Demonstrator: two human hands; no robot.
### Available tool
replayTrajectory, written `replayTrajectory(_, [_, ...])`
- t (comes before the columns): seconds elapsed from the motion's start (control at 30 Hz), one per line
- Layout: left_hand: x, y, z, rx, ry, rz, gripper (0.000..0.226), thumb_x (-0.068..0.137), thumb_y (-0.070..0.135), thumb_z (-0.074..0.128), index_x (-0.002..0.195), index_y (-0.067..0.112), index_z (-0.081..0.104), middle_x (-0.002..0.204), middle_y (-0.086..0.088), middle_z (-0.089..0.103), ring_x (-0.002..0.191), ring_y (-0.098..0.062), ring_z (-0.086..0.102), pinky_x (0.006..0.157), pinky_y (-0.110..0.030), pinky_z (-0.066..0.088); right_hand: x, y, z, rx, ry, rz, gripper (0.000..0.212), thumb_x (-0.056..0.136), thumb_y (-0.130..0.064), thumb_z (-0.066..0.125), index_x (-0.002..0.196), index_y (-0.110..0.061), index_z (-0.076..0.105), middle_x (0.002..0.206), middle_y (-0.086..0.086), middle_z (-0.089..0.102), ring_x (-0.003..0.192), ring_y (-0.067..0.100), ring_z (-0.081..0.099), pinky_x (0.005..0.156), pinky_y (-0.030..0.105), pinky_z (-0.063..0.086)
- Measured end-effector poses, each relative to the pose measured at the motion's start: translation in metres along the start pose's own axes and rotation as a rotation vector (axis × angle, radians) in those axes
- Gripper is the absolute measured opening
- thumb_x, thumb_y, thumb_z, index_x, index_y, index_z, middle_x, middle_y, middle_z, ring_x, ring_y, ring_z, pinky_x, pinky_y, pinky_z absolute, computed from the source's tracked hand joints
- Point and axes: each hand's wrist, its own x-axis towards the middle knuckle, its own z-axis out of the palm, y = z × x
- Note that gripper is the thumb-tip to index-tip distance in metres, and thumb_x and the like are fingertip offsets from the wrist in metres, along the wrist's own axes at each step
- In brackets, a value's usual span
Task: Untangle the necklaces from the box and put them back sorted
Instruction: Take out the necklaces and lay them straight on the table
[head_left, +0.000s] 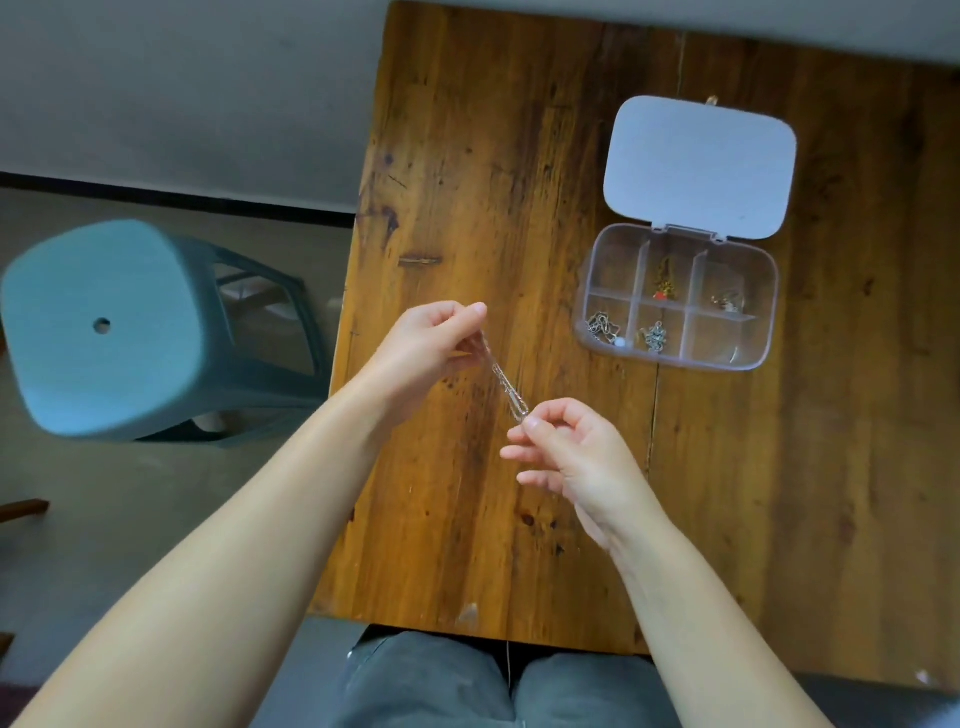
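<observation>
A thin silver necklace (506, 387) is stretched between both hands above the wooden table (519, 182). My left hand (426, 343) pinches its upper end and my right hand (566, 447) pinches its lower end. The clear plastic box (769, 312) lies open to the right, its white lid (698, 166) folded back. In its compartments lie a gold necklace with a red piece (664, 283), a small gold item (727, 302), a silver chain with a white bead (605, 330) and a silver pendant chain (655, 336).
A teal plastic stool (104, 332) stands on the floor left of the table. My knees in grey trousers (431, 680) are under the table's near edge. A thin thread (508, 670) hangs down between my legs.
</observation>
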Motion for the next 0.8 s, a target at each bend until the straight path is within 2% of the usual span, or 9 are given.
replayTrajectory(0.07, [0.001, -0.009, -0.007, -0.155, -0.006, -0.038, 0.031, 0.093, 0.032, 0.054, 0.066, 0.018, 0.061, 0.062, 0.004, 0.058, 0.068, -0.012, 0.061, 0.085, -0.034, 0.055, 0.001, -0.001, -0.004, -0.008, 0.042, -0.02, 0.004, 0.092, -0.016, 0.059, 0.091, -0.015, 0.062, 0.095, 0.005, 0.07, 0.081, 0.012, 0.072, 0.058, 0.021, 0.056])
replayTrajectory(0.13, [0.004, -0.016, -0.015, -0.216, 0.039, -0.057, 0.037, 0.092, 0.032, 0.055, 0.055, 0.023, 0.057, 0.051, 0.009, 0.05, 0.055, -0.009, 0.056, 0.085, -0.037, 0.055, 0.003, -0.001, -0.011, -0.044, 0.085, -0.027, 0.005, 0.092, -0.013, 0.058, 0.09, -0.014, 0.063, 0.095, 0.006, 0.067, 0.08, 0.011, 0.07, 0.059, 0.021, 0.055])
replayTrajectory(0.3, [0.019, -0.013, -0.033, -0.16, 0.253, -0.04, 0.036, 0.089, 0.034, 0.058, 0.058, 0.02, 0.046, 0.045, 0.012, 0.035, 0.045, -0.007, 0.038, 0.076, -0.034, 0.054, 0.006, 0.016, -0.022, -0.145, 0.131, 0.027, 0.006, 0.091, -0.009, 0.059, 0.093, -0.013, 0.064, 0.085, 0.007, 0.069, 0.071, 0.011, 0.068, 0.058, 0.021, 0.054])
replayTrajectory(0.43, [0.035, 0.011, -0.032, -0.105, 0.229, 0.038, 0.037, 0.088, 0.037, 0.057, 0.057, 0.021, 0.043, 0.051, 0.008, 0.037, 0.05, -0.011, 0.038, 0.075, -0.034, 0.048, 0.007, 0.046, -0.007, -0.238, 0.11, 0.143, 0.006, 0.092, -0.012, 0.059, 0.092, -0.012, 0.065, 0.086, 0.008, 0.07, 0.071, 0.012, 0.069, 0.059, 0.021, 0.057])
replayTrajectory(0.5, [0.041, 0.018, -0.022, -0.003, 0.163, 0.066, 0.035, 0.088, 0.038, 0.057, 0.057, 0.022, 0.051, 0.056, 0.006, 0.041, 0.054, -0.012, 0.04, 0.075, -0.033, 0.048, 0.01, 0.057, 0.006, -0.225, 0.097, 0.178, 0.006, 0.092, -0.014, 0.059, 0.091, -0.013, 0.065, 0.086, 0.007, 0.07, 0.071, 0.011, 0.069, 0.059, 0.021, 0.058])
replayTrajectory(0.57, [0.045, 0.02, -0.01, 0.147, 0.122, 0.087, 0.02, 0.089, 0.034, 0.058, 0.076, 0.022, 0.066, 0.065, 0.008, 0.05, 0.062, -0.01, 0.047, 0.077, -0.03, 0.051, 0.015, 0.063, 0.019, -0.24, 0.101, 0.186, 0.006, 0.092, -0.017, 0.059, 0.091, -0.015, 0.064, 0.085, 0.005, 0.07, 0.07, 0.011, 0.069, 0.056, 0.02, 0.057])
replayTrajectory(0.63, [0.051, 0.017, -0.001, 0.3, 0.135, 0.121, 0.014, 0.09, 0.028, 0.057, 0.094, 0.021, 0.068, 0.08, 0.009, 0.061, 0.074, -0.007, 0.055, 0.076, -0.026, 0.05, 0.021, 0.069, 0.03, -0.302, 0.114, 0.183, 0.007, 0.092, -0.022, 0.059, 0.09, -0.016, 0.063, 0.082, 0.002, 0.07, 0.063, 0.01, 0.068, 0.05, 0.017, 0.053])
replayTrajectory(0.7, [0.057, 0.011, 0.004, 0.487, 0.167, 0.158, 0.016, 0.092, 0.023, 0.053, 0.099, 0.018, 0.067, 0.096, 0.004, 0.065, 0.087, -0.01, 0.058, 0.078, -0.026, 0.047, 0.025, 0.074, 0.038, -0.419, 0.139, 0.163, 0.01, 0.093, -0.027, 0.058, 0.088, -0.019, 0.061, 0.078, -0.002, 0.069, 0.058, 0.009, 0.065, 0.049, 0.017, 0.051])
replayTrajectory(0.8, [0.065, 0.004, 0.005, 0.719, 0.181, 0.174, 0.019, 0.093, 0.02, 0.051, 0.102, 0.012, 0.066, 0.099, -0.004, 0.066, 0.091, -0.021, 0.06, 0.082, -0.036, 0.052, 0.027, 0.077, 0.041, -0.671, 0.179, 0.076, 0.016, 0.093, -0.035, 0.055, 0.083, -0.023, 0.06, 0.074, -0.006, 0.068, 0.062, 0.009, 0.064, 0.057, 0.022, 0.053])
